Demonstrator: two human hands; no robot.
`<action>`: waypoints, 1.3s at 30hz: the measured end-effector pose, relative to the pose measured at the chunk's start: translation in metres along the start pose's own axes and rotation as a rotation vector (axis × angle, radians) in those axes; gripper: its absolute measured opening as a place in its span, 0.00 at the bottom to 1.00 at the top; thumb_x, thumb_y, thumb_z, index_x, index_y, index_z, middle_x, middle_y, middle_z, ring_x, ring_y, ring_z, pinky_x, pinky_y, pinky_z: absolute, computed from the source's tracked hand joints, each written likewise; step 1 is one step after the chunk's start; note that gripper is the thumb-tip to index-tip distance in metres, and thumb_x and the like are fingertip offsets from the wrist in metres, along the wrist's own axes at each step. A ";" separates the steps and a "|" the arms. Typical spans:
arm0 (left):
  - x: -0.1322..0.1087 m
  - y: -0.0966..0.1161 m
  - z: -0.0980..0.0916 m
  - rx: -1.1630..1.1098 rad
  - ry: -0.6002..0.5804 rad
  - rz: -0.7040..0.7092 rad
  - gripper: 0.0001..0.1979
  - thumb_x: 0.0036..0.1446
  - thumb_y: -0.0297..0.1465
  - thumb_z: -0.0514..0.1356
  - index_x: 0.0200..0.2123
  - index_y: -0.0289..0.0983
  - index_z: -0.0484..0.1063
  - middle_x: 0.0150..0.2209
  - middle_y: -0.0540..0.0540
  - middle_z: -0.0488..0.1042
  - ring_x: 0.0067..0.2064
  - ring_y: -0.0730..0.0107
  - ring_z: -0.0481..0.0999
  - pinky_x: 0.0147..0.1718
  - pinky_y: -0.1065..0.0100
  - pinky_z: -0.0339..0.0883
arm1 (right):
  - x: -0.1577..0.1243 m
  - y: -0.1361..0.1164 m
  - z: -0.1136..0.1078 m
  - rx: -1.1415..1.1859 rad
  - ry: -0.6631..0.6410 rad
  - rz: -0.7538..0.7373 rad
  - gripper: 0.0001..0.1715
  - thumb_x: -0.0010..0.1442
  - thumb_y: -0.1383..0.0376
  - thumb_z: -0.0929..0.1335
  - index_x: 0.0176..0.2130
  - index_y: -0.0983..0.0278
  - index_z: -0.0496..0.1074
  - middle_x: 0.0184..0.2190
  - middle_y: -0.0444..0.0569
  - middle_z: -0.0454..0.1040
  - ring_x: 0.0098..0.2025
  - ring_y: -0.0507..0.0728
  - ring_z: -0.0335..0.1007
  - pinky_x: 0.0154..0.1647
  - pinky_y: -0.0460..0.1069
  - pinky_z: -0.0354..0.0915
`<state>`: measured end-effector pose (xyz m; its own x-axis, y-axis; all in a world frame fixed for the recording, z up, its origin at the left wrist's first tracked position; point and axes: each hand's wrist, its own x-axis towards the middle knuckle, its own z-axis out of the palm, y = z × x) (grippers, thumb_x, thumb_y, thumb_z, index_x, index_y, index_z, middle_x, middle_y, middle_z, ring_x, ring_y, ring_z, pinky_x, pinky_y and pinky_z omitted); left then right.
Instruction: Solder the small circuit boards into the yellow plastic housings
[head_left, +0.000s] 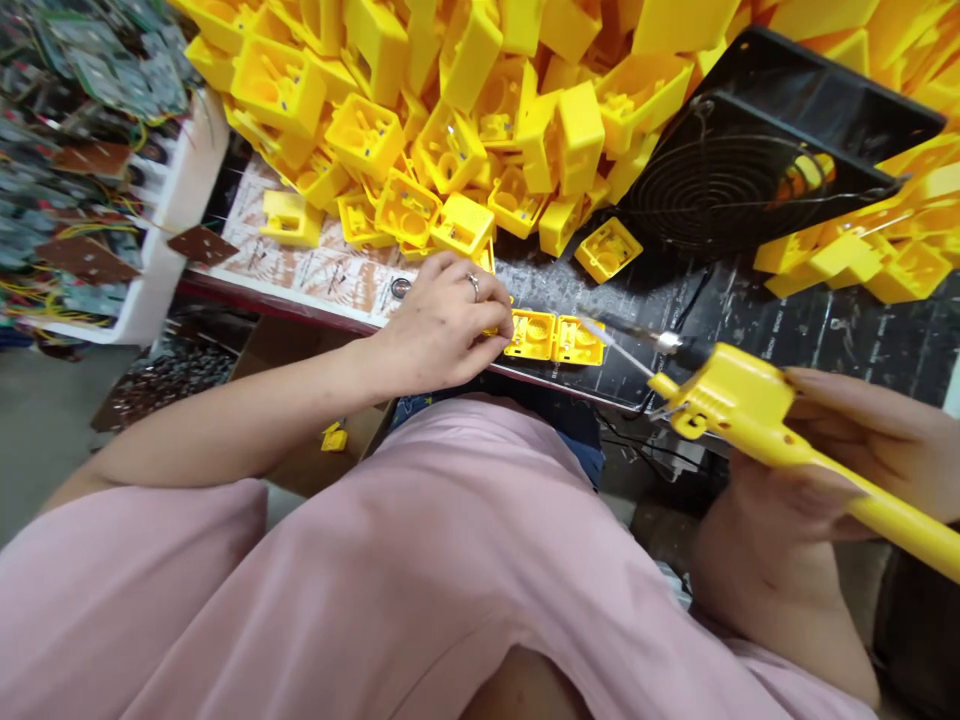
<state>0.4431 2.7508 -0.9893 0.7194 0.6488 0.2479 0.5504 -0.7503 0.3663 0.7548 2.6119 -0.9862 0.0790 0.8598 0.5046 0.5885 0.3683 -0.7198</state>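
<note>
Near the bench's front edge, my left hand [450, 325], with a ring on one finger, is closed with its fingertips on a small yellow plastic case [491, 330], mostly hidden under them. Beside it, to the right, two more open yellow cases [532, 335] lie in a row, their hollow insides facing up. My right hand [840, 450] is wrapped round a yellow soldering gun [739, 395]. The gun's thin metal tip and white feed tube point left, over the right end of the row; whether they touch it I cannot tell.
A large heap of yellow cases [450, 150] fills the back of the bench. A black fan [720, 190] leans at the right among them. At the left, a white foam box [169, 230] holds circuit boards and wires. One loose case [608, 250] lies before the fan.
</note>
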 end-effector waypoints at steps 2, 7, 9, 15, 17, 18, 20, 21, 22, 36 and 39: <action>0.001 0.001 0.000 0.021 -0.005 -0.002 0.13 0.65 0.31 0.56 0.31 0.38 0.78 0.41 0.46 0.81 0.46 0.59 0.74 0.52 0.51 0.61 | 0.009 -0.001 0.010 0.030 0.036 -0.063 0.27 0.57 0.64 0.77 0.56 0.62 0.78 0.42 0.58 0.82 0.33 0.61 0.81 0.27 0.52 0.75; 0.007 0.003 0.001 0.094 -0.031 0.007 0.11 0.62 0.31 0.56 0.30 0.37 0.77 0.40 0.45 0.79 0.45 0.56 0.73 0.49 0.50 0.62 | 0.033 -0.012 0.021 0.110 -0.150 -0.220 0.32 0.51 0.70 0.80 0.55 0.58 0.78 0.34 0.48 0.83 0.27 0.58 0.79 0.22 0.49 0.75; 0.009 0.004 0.001 0.115 -0.052 0.005 0.11 0.61 0.31 0.57 0.30 0.37 0.77 0.39 0.44 0.79 0.46 0.56 0.74 0.48 0.50 0.62 | 0.039 -0.015 0.023 0.106 -0.213 -0.256 0.24 0.55 0.71 0.78 0.51 0.55 0.77 0.30 0.45 0.81 0.27 0.58 0.79 0.22 0.50 0.76; 0.014 0.006 -0.004 0.125 -0.098 0.029 0.11 0.61 0.30 0.57 0.28 0.37 0.76 0.39 0.44 0.78 0.46 0.55 0.75 0.46 0.52 0.62 | 0.045 -0.010 0.030 0.081 -0.299 -0.299 0.03 0.68 0.60 0.71 0.40 0.56 0.74 0.27 0.46 0.78 0.25 0.53 0.76 0.21 0.46 0.71; 0.015 0.006 -0.006 0.125 -0.115 0.031 0.11 0.61 0.30 0.57 0.28 0.37 0.76 0.39 0.44 0.78 0.47 0.55 0.75 0.46 0.52 0.62 | 0.049 -0.008 0.032 0.060 -0.336 -0.347 0.04 0.67 0.62 0.72 0.38 0.57 0.73 0.27 0.45 0.77 0.26 0.52 0.76 0.22 0.45 0.72; 0.016 0.006 -0.007 0.128 -0.126 0.034 0.11 0.61 0.30 0.57 0.28 0.37 0.76 0.39 0.44 0.78 0.47 0.55 0.75 0.46 0.52 0.62 | 0.052 -0.008 0.032 0.056 -0.352 -0.387 0.05 0.66 0.63 0.73 0.37 0.58 0.72 0.27 0.44 0.77 0.26 0.51 0.76 0.23 0.44 0.72; 0.017 0.005 -0.008 0.142 -0.150 0.046 0.11 0.61 0.31 0.57 0.28 0.37 0.76 0.39 0.44 0.79 0.46 0.55 0.75 0.46 0.52 0.63 | 0.058 -0.009 0.032 0.060 -0.372 -0.464 0.08 0.65 0.65 0.74 0.36 0.60 0.71 0.26 0.43 0.76 0.26 0.50 0.76 0.24 0.43 0.73; 0.018 0.005 -0.009 0.150 -0.162 0.053 0.11 0.61 0.31 0.57 0.28 0.37 0.76 0.39 0.44 0.79 0.46 0.55 0.75 0.46 0.52 0.63 | 0.060 -0.009 0.031 0.072 -0.384 -0.496 0.09 0.65 0.65 0.74 0.36 0.61 0.70 0.26 0.43 0.75 0.26 0.49 0.76 0.25 0.42 0.73; 0.019 0.004 -0.009 0.157 -0.173 0.059 0.12 0.61 0.31 0.57 0.28 0.37 0.76 0.39 0.44 0.78 0.46 0.55 0.75 0.45 0.53 0.63 | 0.062 -0.009 0.029 0.073 -0.393 -0.494 0.09 0.66 0.65 0.73 0.36 0.61 0.70 0.26 0.43 0.75 0.27 0.49 0.76 0.25 0.42 0.73; 0.024 0.005 -0.013 0.197 -0.210 0.086 0.11 0.60 0.31 0.57 0.28 0.37 0.77 0.37 0.44 0.79 0.43 0.59 0.73 0.41 0.57 0.63 | 0.062 -0.014 0.030 0.095 -0.391 -0.399 0.05 0.67 0.64 0.72 0.38 0.58 0.72 0.27 0.44 0.76 0.27 0.51 0.75 0.26 0.45 0.74; 0.024 0.005 -0.012 0.200 -0.204 0.089 0.11 0.60 0.30 0.57 0.28 0.37 0.77 0.38 0.44 0.80 0.43 0.57 0.73 0.40 0.56 0.62 | 0.064 -0.012 0.033 0.092 -0.377 -0.476 0.06 0.66 0.66 0.73 0.37 0.60 0.71 0.26 0.44 0.75 0.27 0.50 0.76 0.28 0.44 0.74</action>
<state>0.4583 2.7638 -0.9708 0.8277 0.5557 0.0779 0.5394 -0.8262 0.1627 0.7260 2.6743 -0.9608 -0.4752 0.6530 0.5897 0.4161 0.7573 -0.5034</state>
